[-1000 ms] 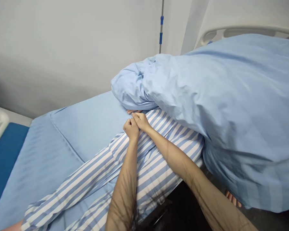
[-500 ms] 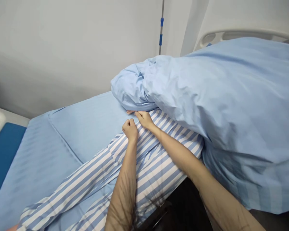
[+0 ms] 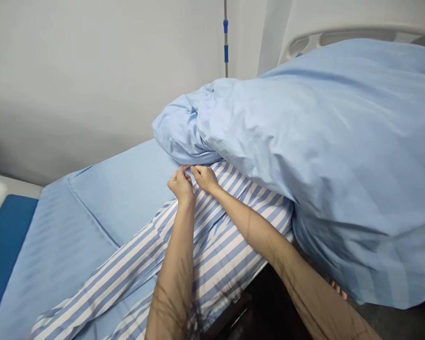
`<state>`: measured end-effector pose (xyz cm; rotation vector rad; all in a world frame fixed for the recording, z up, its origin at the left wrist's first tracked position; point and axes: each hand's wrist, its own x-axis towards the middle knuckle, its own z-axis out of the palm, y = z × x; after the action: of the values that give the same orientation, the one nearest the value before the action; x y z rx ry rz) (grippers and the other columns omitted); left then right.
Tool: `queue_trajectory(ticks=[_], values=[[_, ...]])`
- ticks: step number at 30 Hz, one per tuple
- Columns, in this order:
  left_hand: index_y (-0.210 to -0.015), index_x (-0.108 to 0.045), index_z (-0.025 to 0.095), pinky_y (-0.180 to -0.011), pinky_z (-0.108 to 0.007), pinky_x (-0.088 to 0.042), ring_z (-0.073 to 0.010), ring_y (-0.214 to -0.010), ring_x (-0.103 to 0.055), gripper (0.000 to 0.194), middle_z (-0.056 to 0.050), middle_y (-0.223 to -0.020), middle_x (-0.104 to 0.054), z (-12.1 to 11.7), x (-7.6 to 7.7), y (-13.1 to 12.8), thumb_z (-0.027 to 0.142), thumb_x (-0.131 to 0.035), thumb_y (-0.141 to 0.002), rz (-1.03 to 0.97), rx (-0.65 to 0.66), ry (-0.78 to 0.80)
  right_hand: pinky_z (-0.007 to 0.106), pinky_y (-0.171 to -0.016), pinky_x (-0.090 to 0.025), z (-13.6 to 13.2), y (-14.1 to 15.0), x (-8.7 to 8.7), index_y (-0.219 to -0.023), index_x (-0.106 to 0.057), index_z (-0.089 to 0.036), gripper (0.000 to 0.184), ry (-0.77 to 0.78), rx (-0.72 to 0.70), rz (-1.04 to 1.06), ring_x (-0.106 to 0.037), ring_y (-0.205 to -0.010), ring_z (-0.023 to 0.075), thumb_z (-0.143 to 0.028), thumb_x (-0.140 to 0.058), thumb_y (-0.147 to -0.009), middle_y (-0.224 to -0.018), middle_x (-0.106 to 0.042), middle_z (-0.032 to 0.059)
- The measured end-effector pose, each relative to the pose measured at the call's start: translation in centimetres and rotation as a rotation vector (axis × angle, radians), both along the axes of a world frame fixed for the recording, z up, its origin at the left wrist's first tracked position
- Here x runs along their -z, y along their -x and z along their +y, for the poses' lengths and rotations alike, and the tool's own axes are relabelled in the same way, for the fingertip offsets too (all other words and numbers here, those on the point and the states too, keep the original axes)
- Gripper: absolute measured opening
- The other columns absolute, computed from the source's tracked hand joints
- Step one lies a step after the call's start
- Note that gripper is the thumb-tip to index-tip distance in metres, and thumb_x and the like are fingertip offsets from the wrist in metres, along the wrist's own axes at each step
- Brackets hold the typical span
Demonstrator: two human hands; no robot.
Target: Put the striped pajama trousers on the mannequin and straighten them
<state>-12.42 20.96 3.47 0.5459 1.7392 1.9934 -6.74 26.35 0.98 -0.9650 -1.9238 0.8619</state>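
Blue-and-white striped trousers (image 3: pixel 127 255) cover the legs of a person lying on the bed, with the upper body under a light-blue quilt (image 3: pixel 304 141). My left hand (image 3: pixel 182 184) is closed, thumb and fingers together, at the far side of the trousers just below the quilt's edge. Close beside it, my right hand (image 3: pixel 204 178) is also closed and rests against the trousers' upper part. Whatever the fingertips of either hand pinch is too small or hidden to name. A little skin shows between the hands and the quilt.
A light-blue sheet (image 3: pixel 127 174) covers the bed, with a dark-blue mattress part (image 3: pixel 10 245) at the left. A pale headboard (image 3: pixel 304 45) rises behind the quilt. A thin pole (image 3: pixel 225 52) stands by the wall. Fingers or toes (image 3: pixel 338 288) show below the quilt, lower right.
My left hand has moved up towards my right hand, its fingers now near the right fingertips. The view has shifted slightly, and fingers or toes now show at the lower right.
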Motion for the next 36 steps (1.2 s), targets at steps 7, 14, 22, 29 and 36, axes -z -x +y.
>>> queue_trajectory(ticks=[7,14,22,29,36], values=[[-0.047,-0.031,0.020,-0.050,-0.023,-0.025,-0.0071,-0.050,-0.028,0.039,0.006,-0.045,-0.029,0.0,2.4,-1.4,0.028,-0.049,-0.080,0.313,-0.055,0.073,0.023,-0.063,-0.034,-0.1,-0.2,-0.1,-0.069,-0.066,-0.018,0.038,0.024,-0.013,0.041,-0.054,-0.066,0.0128,-0.033,-0.044,-0.096,-0.066,-0.064,0.0007],[-0.048,-0.029,0.020,-0.051,-0.025,-0.024,-0.0080,-0.050,-0.029,0.039,0.006,-0.046,-0.030,0.1,3.0,-0.9,0.027,-0.046,-0.082,0.321,-0.004,0.027,0.024,-0.068,-0.039,0.4,-0.4,-3.1,-0.074,-0.070,-0.017,0.036,-0.026,-0.120,0.022,-0.059,-0.071,0.0146,-0.034,-0.046,-0.095,-0.068,-0.066,0.0024],[-0.048,-0.037,0.020,-0.053,-0.022,-0.032,-0.0075,-0.048,-0.037,0.037,0.006,-0.045,-0.038,0.0,2.9,-1.5,0.029,-0.049,-0.081,0.304,0.034,0.038,0.022,-0.071,-0.038,2.1,-1.8,-0.6,-0.081,-0.074,-0.018,0.038,0.002,-0.069,-0.017,-0.062,-0.078,0.0138,-0.034,-0.043,-0.097,-0.080,-0.071,0.0016],[-0.051,-0.040,0.019,-0.049,-0.021,-0.030,-0.0065,-0.044,-0.036,0.034,0.006,-0.044,-0.039,-0.7,-0.1,-1.1,0.030,-0.049,-0.082,0.224,0.084,-0.085,0.022,-0.067,-0.035,1.6,-1.6,-0.9,-0.080,-0.072,-0.015,0.041,0.000,-0.005,-0.126,-0.059,-0.073,0.0132,-0.036,-0.041,-0.098,-0.074,-0.069,0.0024],[-0.048,-0.031,0.019,-0.052,-0.022,-0.025,-0.0060,-0.050,-0.028,0.036,0.008,-0.046,-0.026,-0.4,2.6,0.6,0.019,-0.050,-0.079,0.354,-0.014,0.091,0.023,-0.070,-0.036,1.3,-1.5,-1.3,-0.080,-0.069,-0.015,0.040,-0.153,0.005,-0.277,-0.060,-0.076,0.0148,-0.035,-0.039,-0.098,-0.081,-0.071,0.0047]])
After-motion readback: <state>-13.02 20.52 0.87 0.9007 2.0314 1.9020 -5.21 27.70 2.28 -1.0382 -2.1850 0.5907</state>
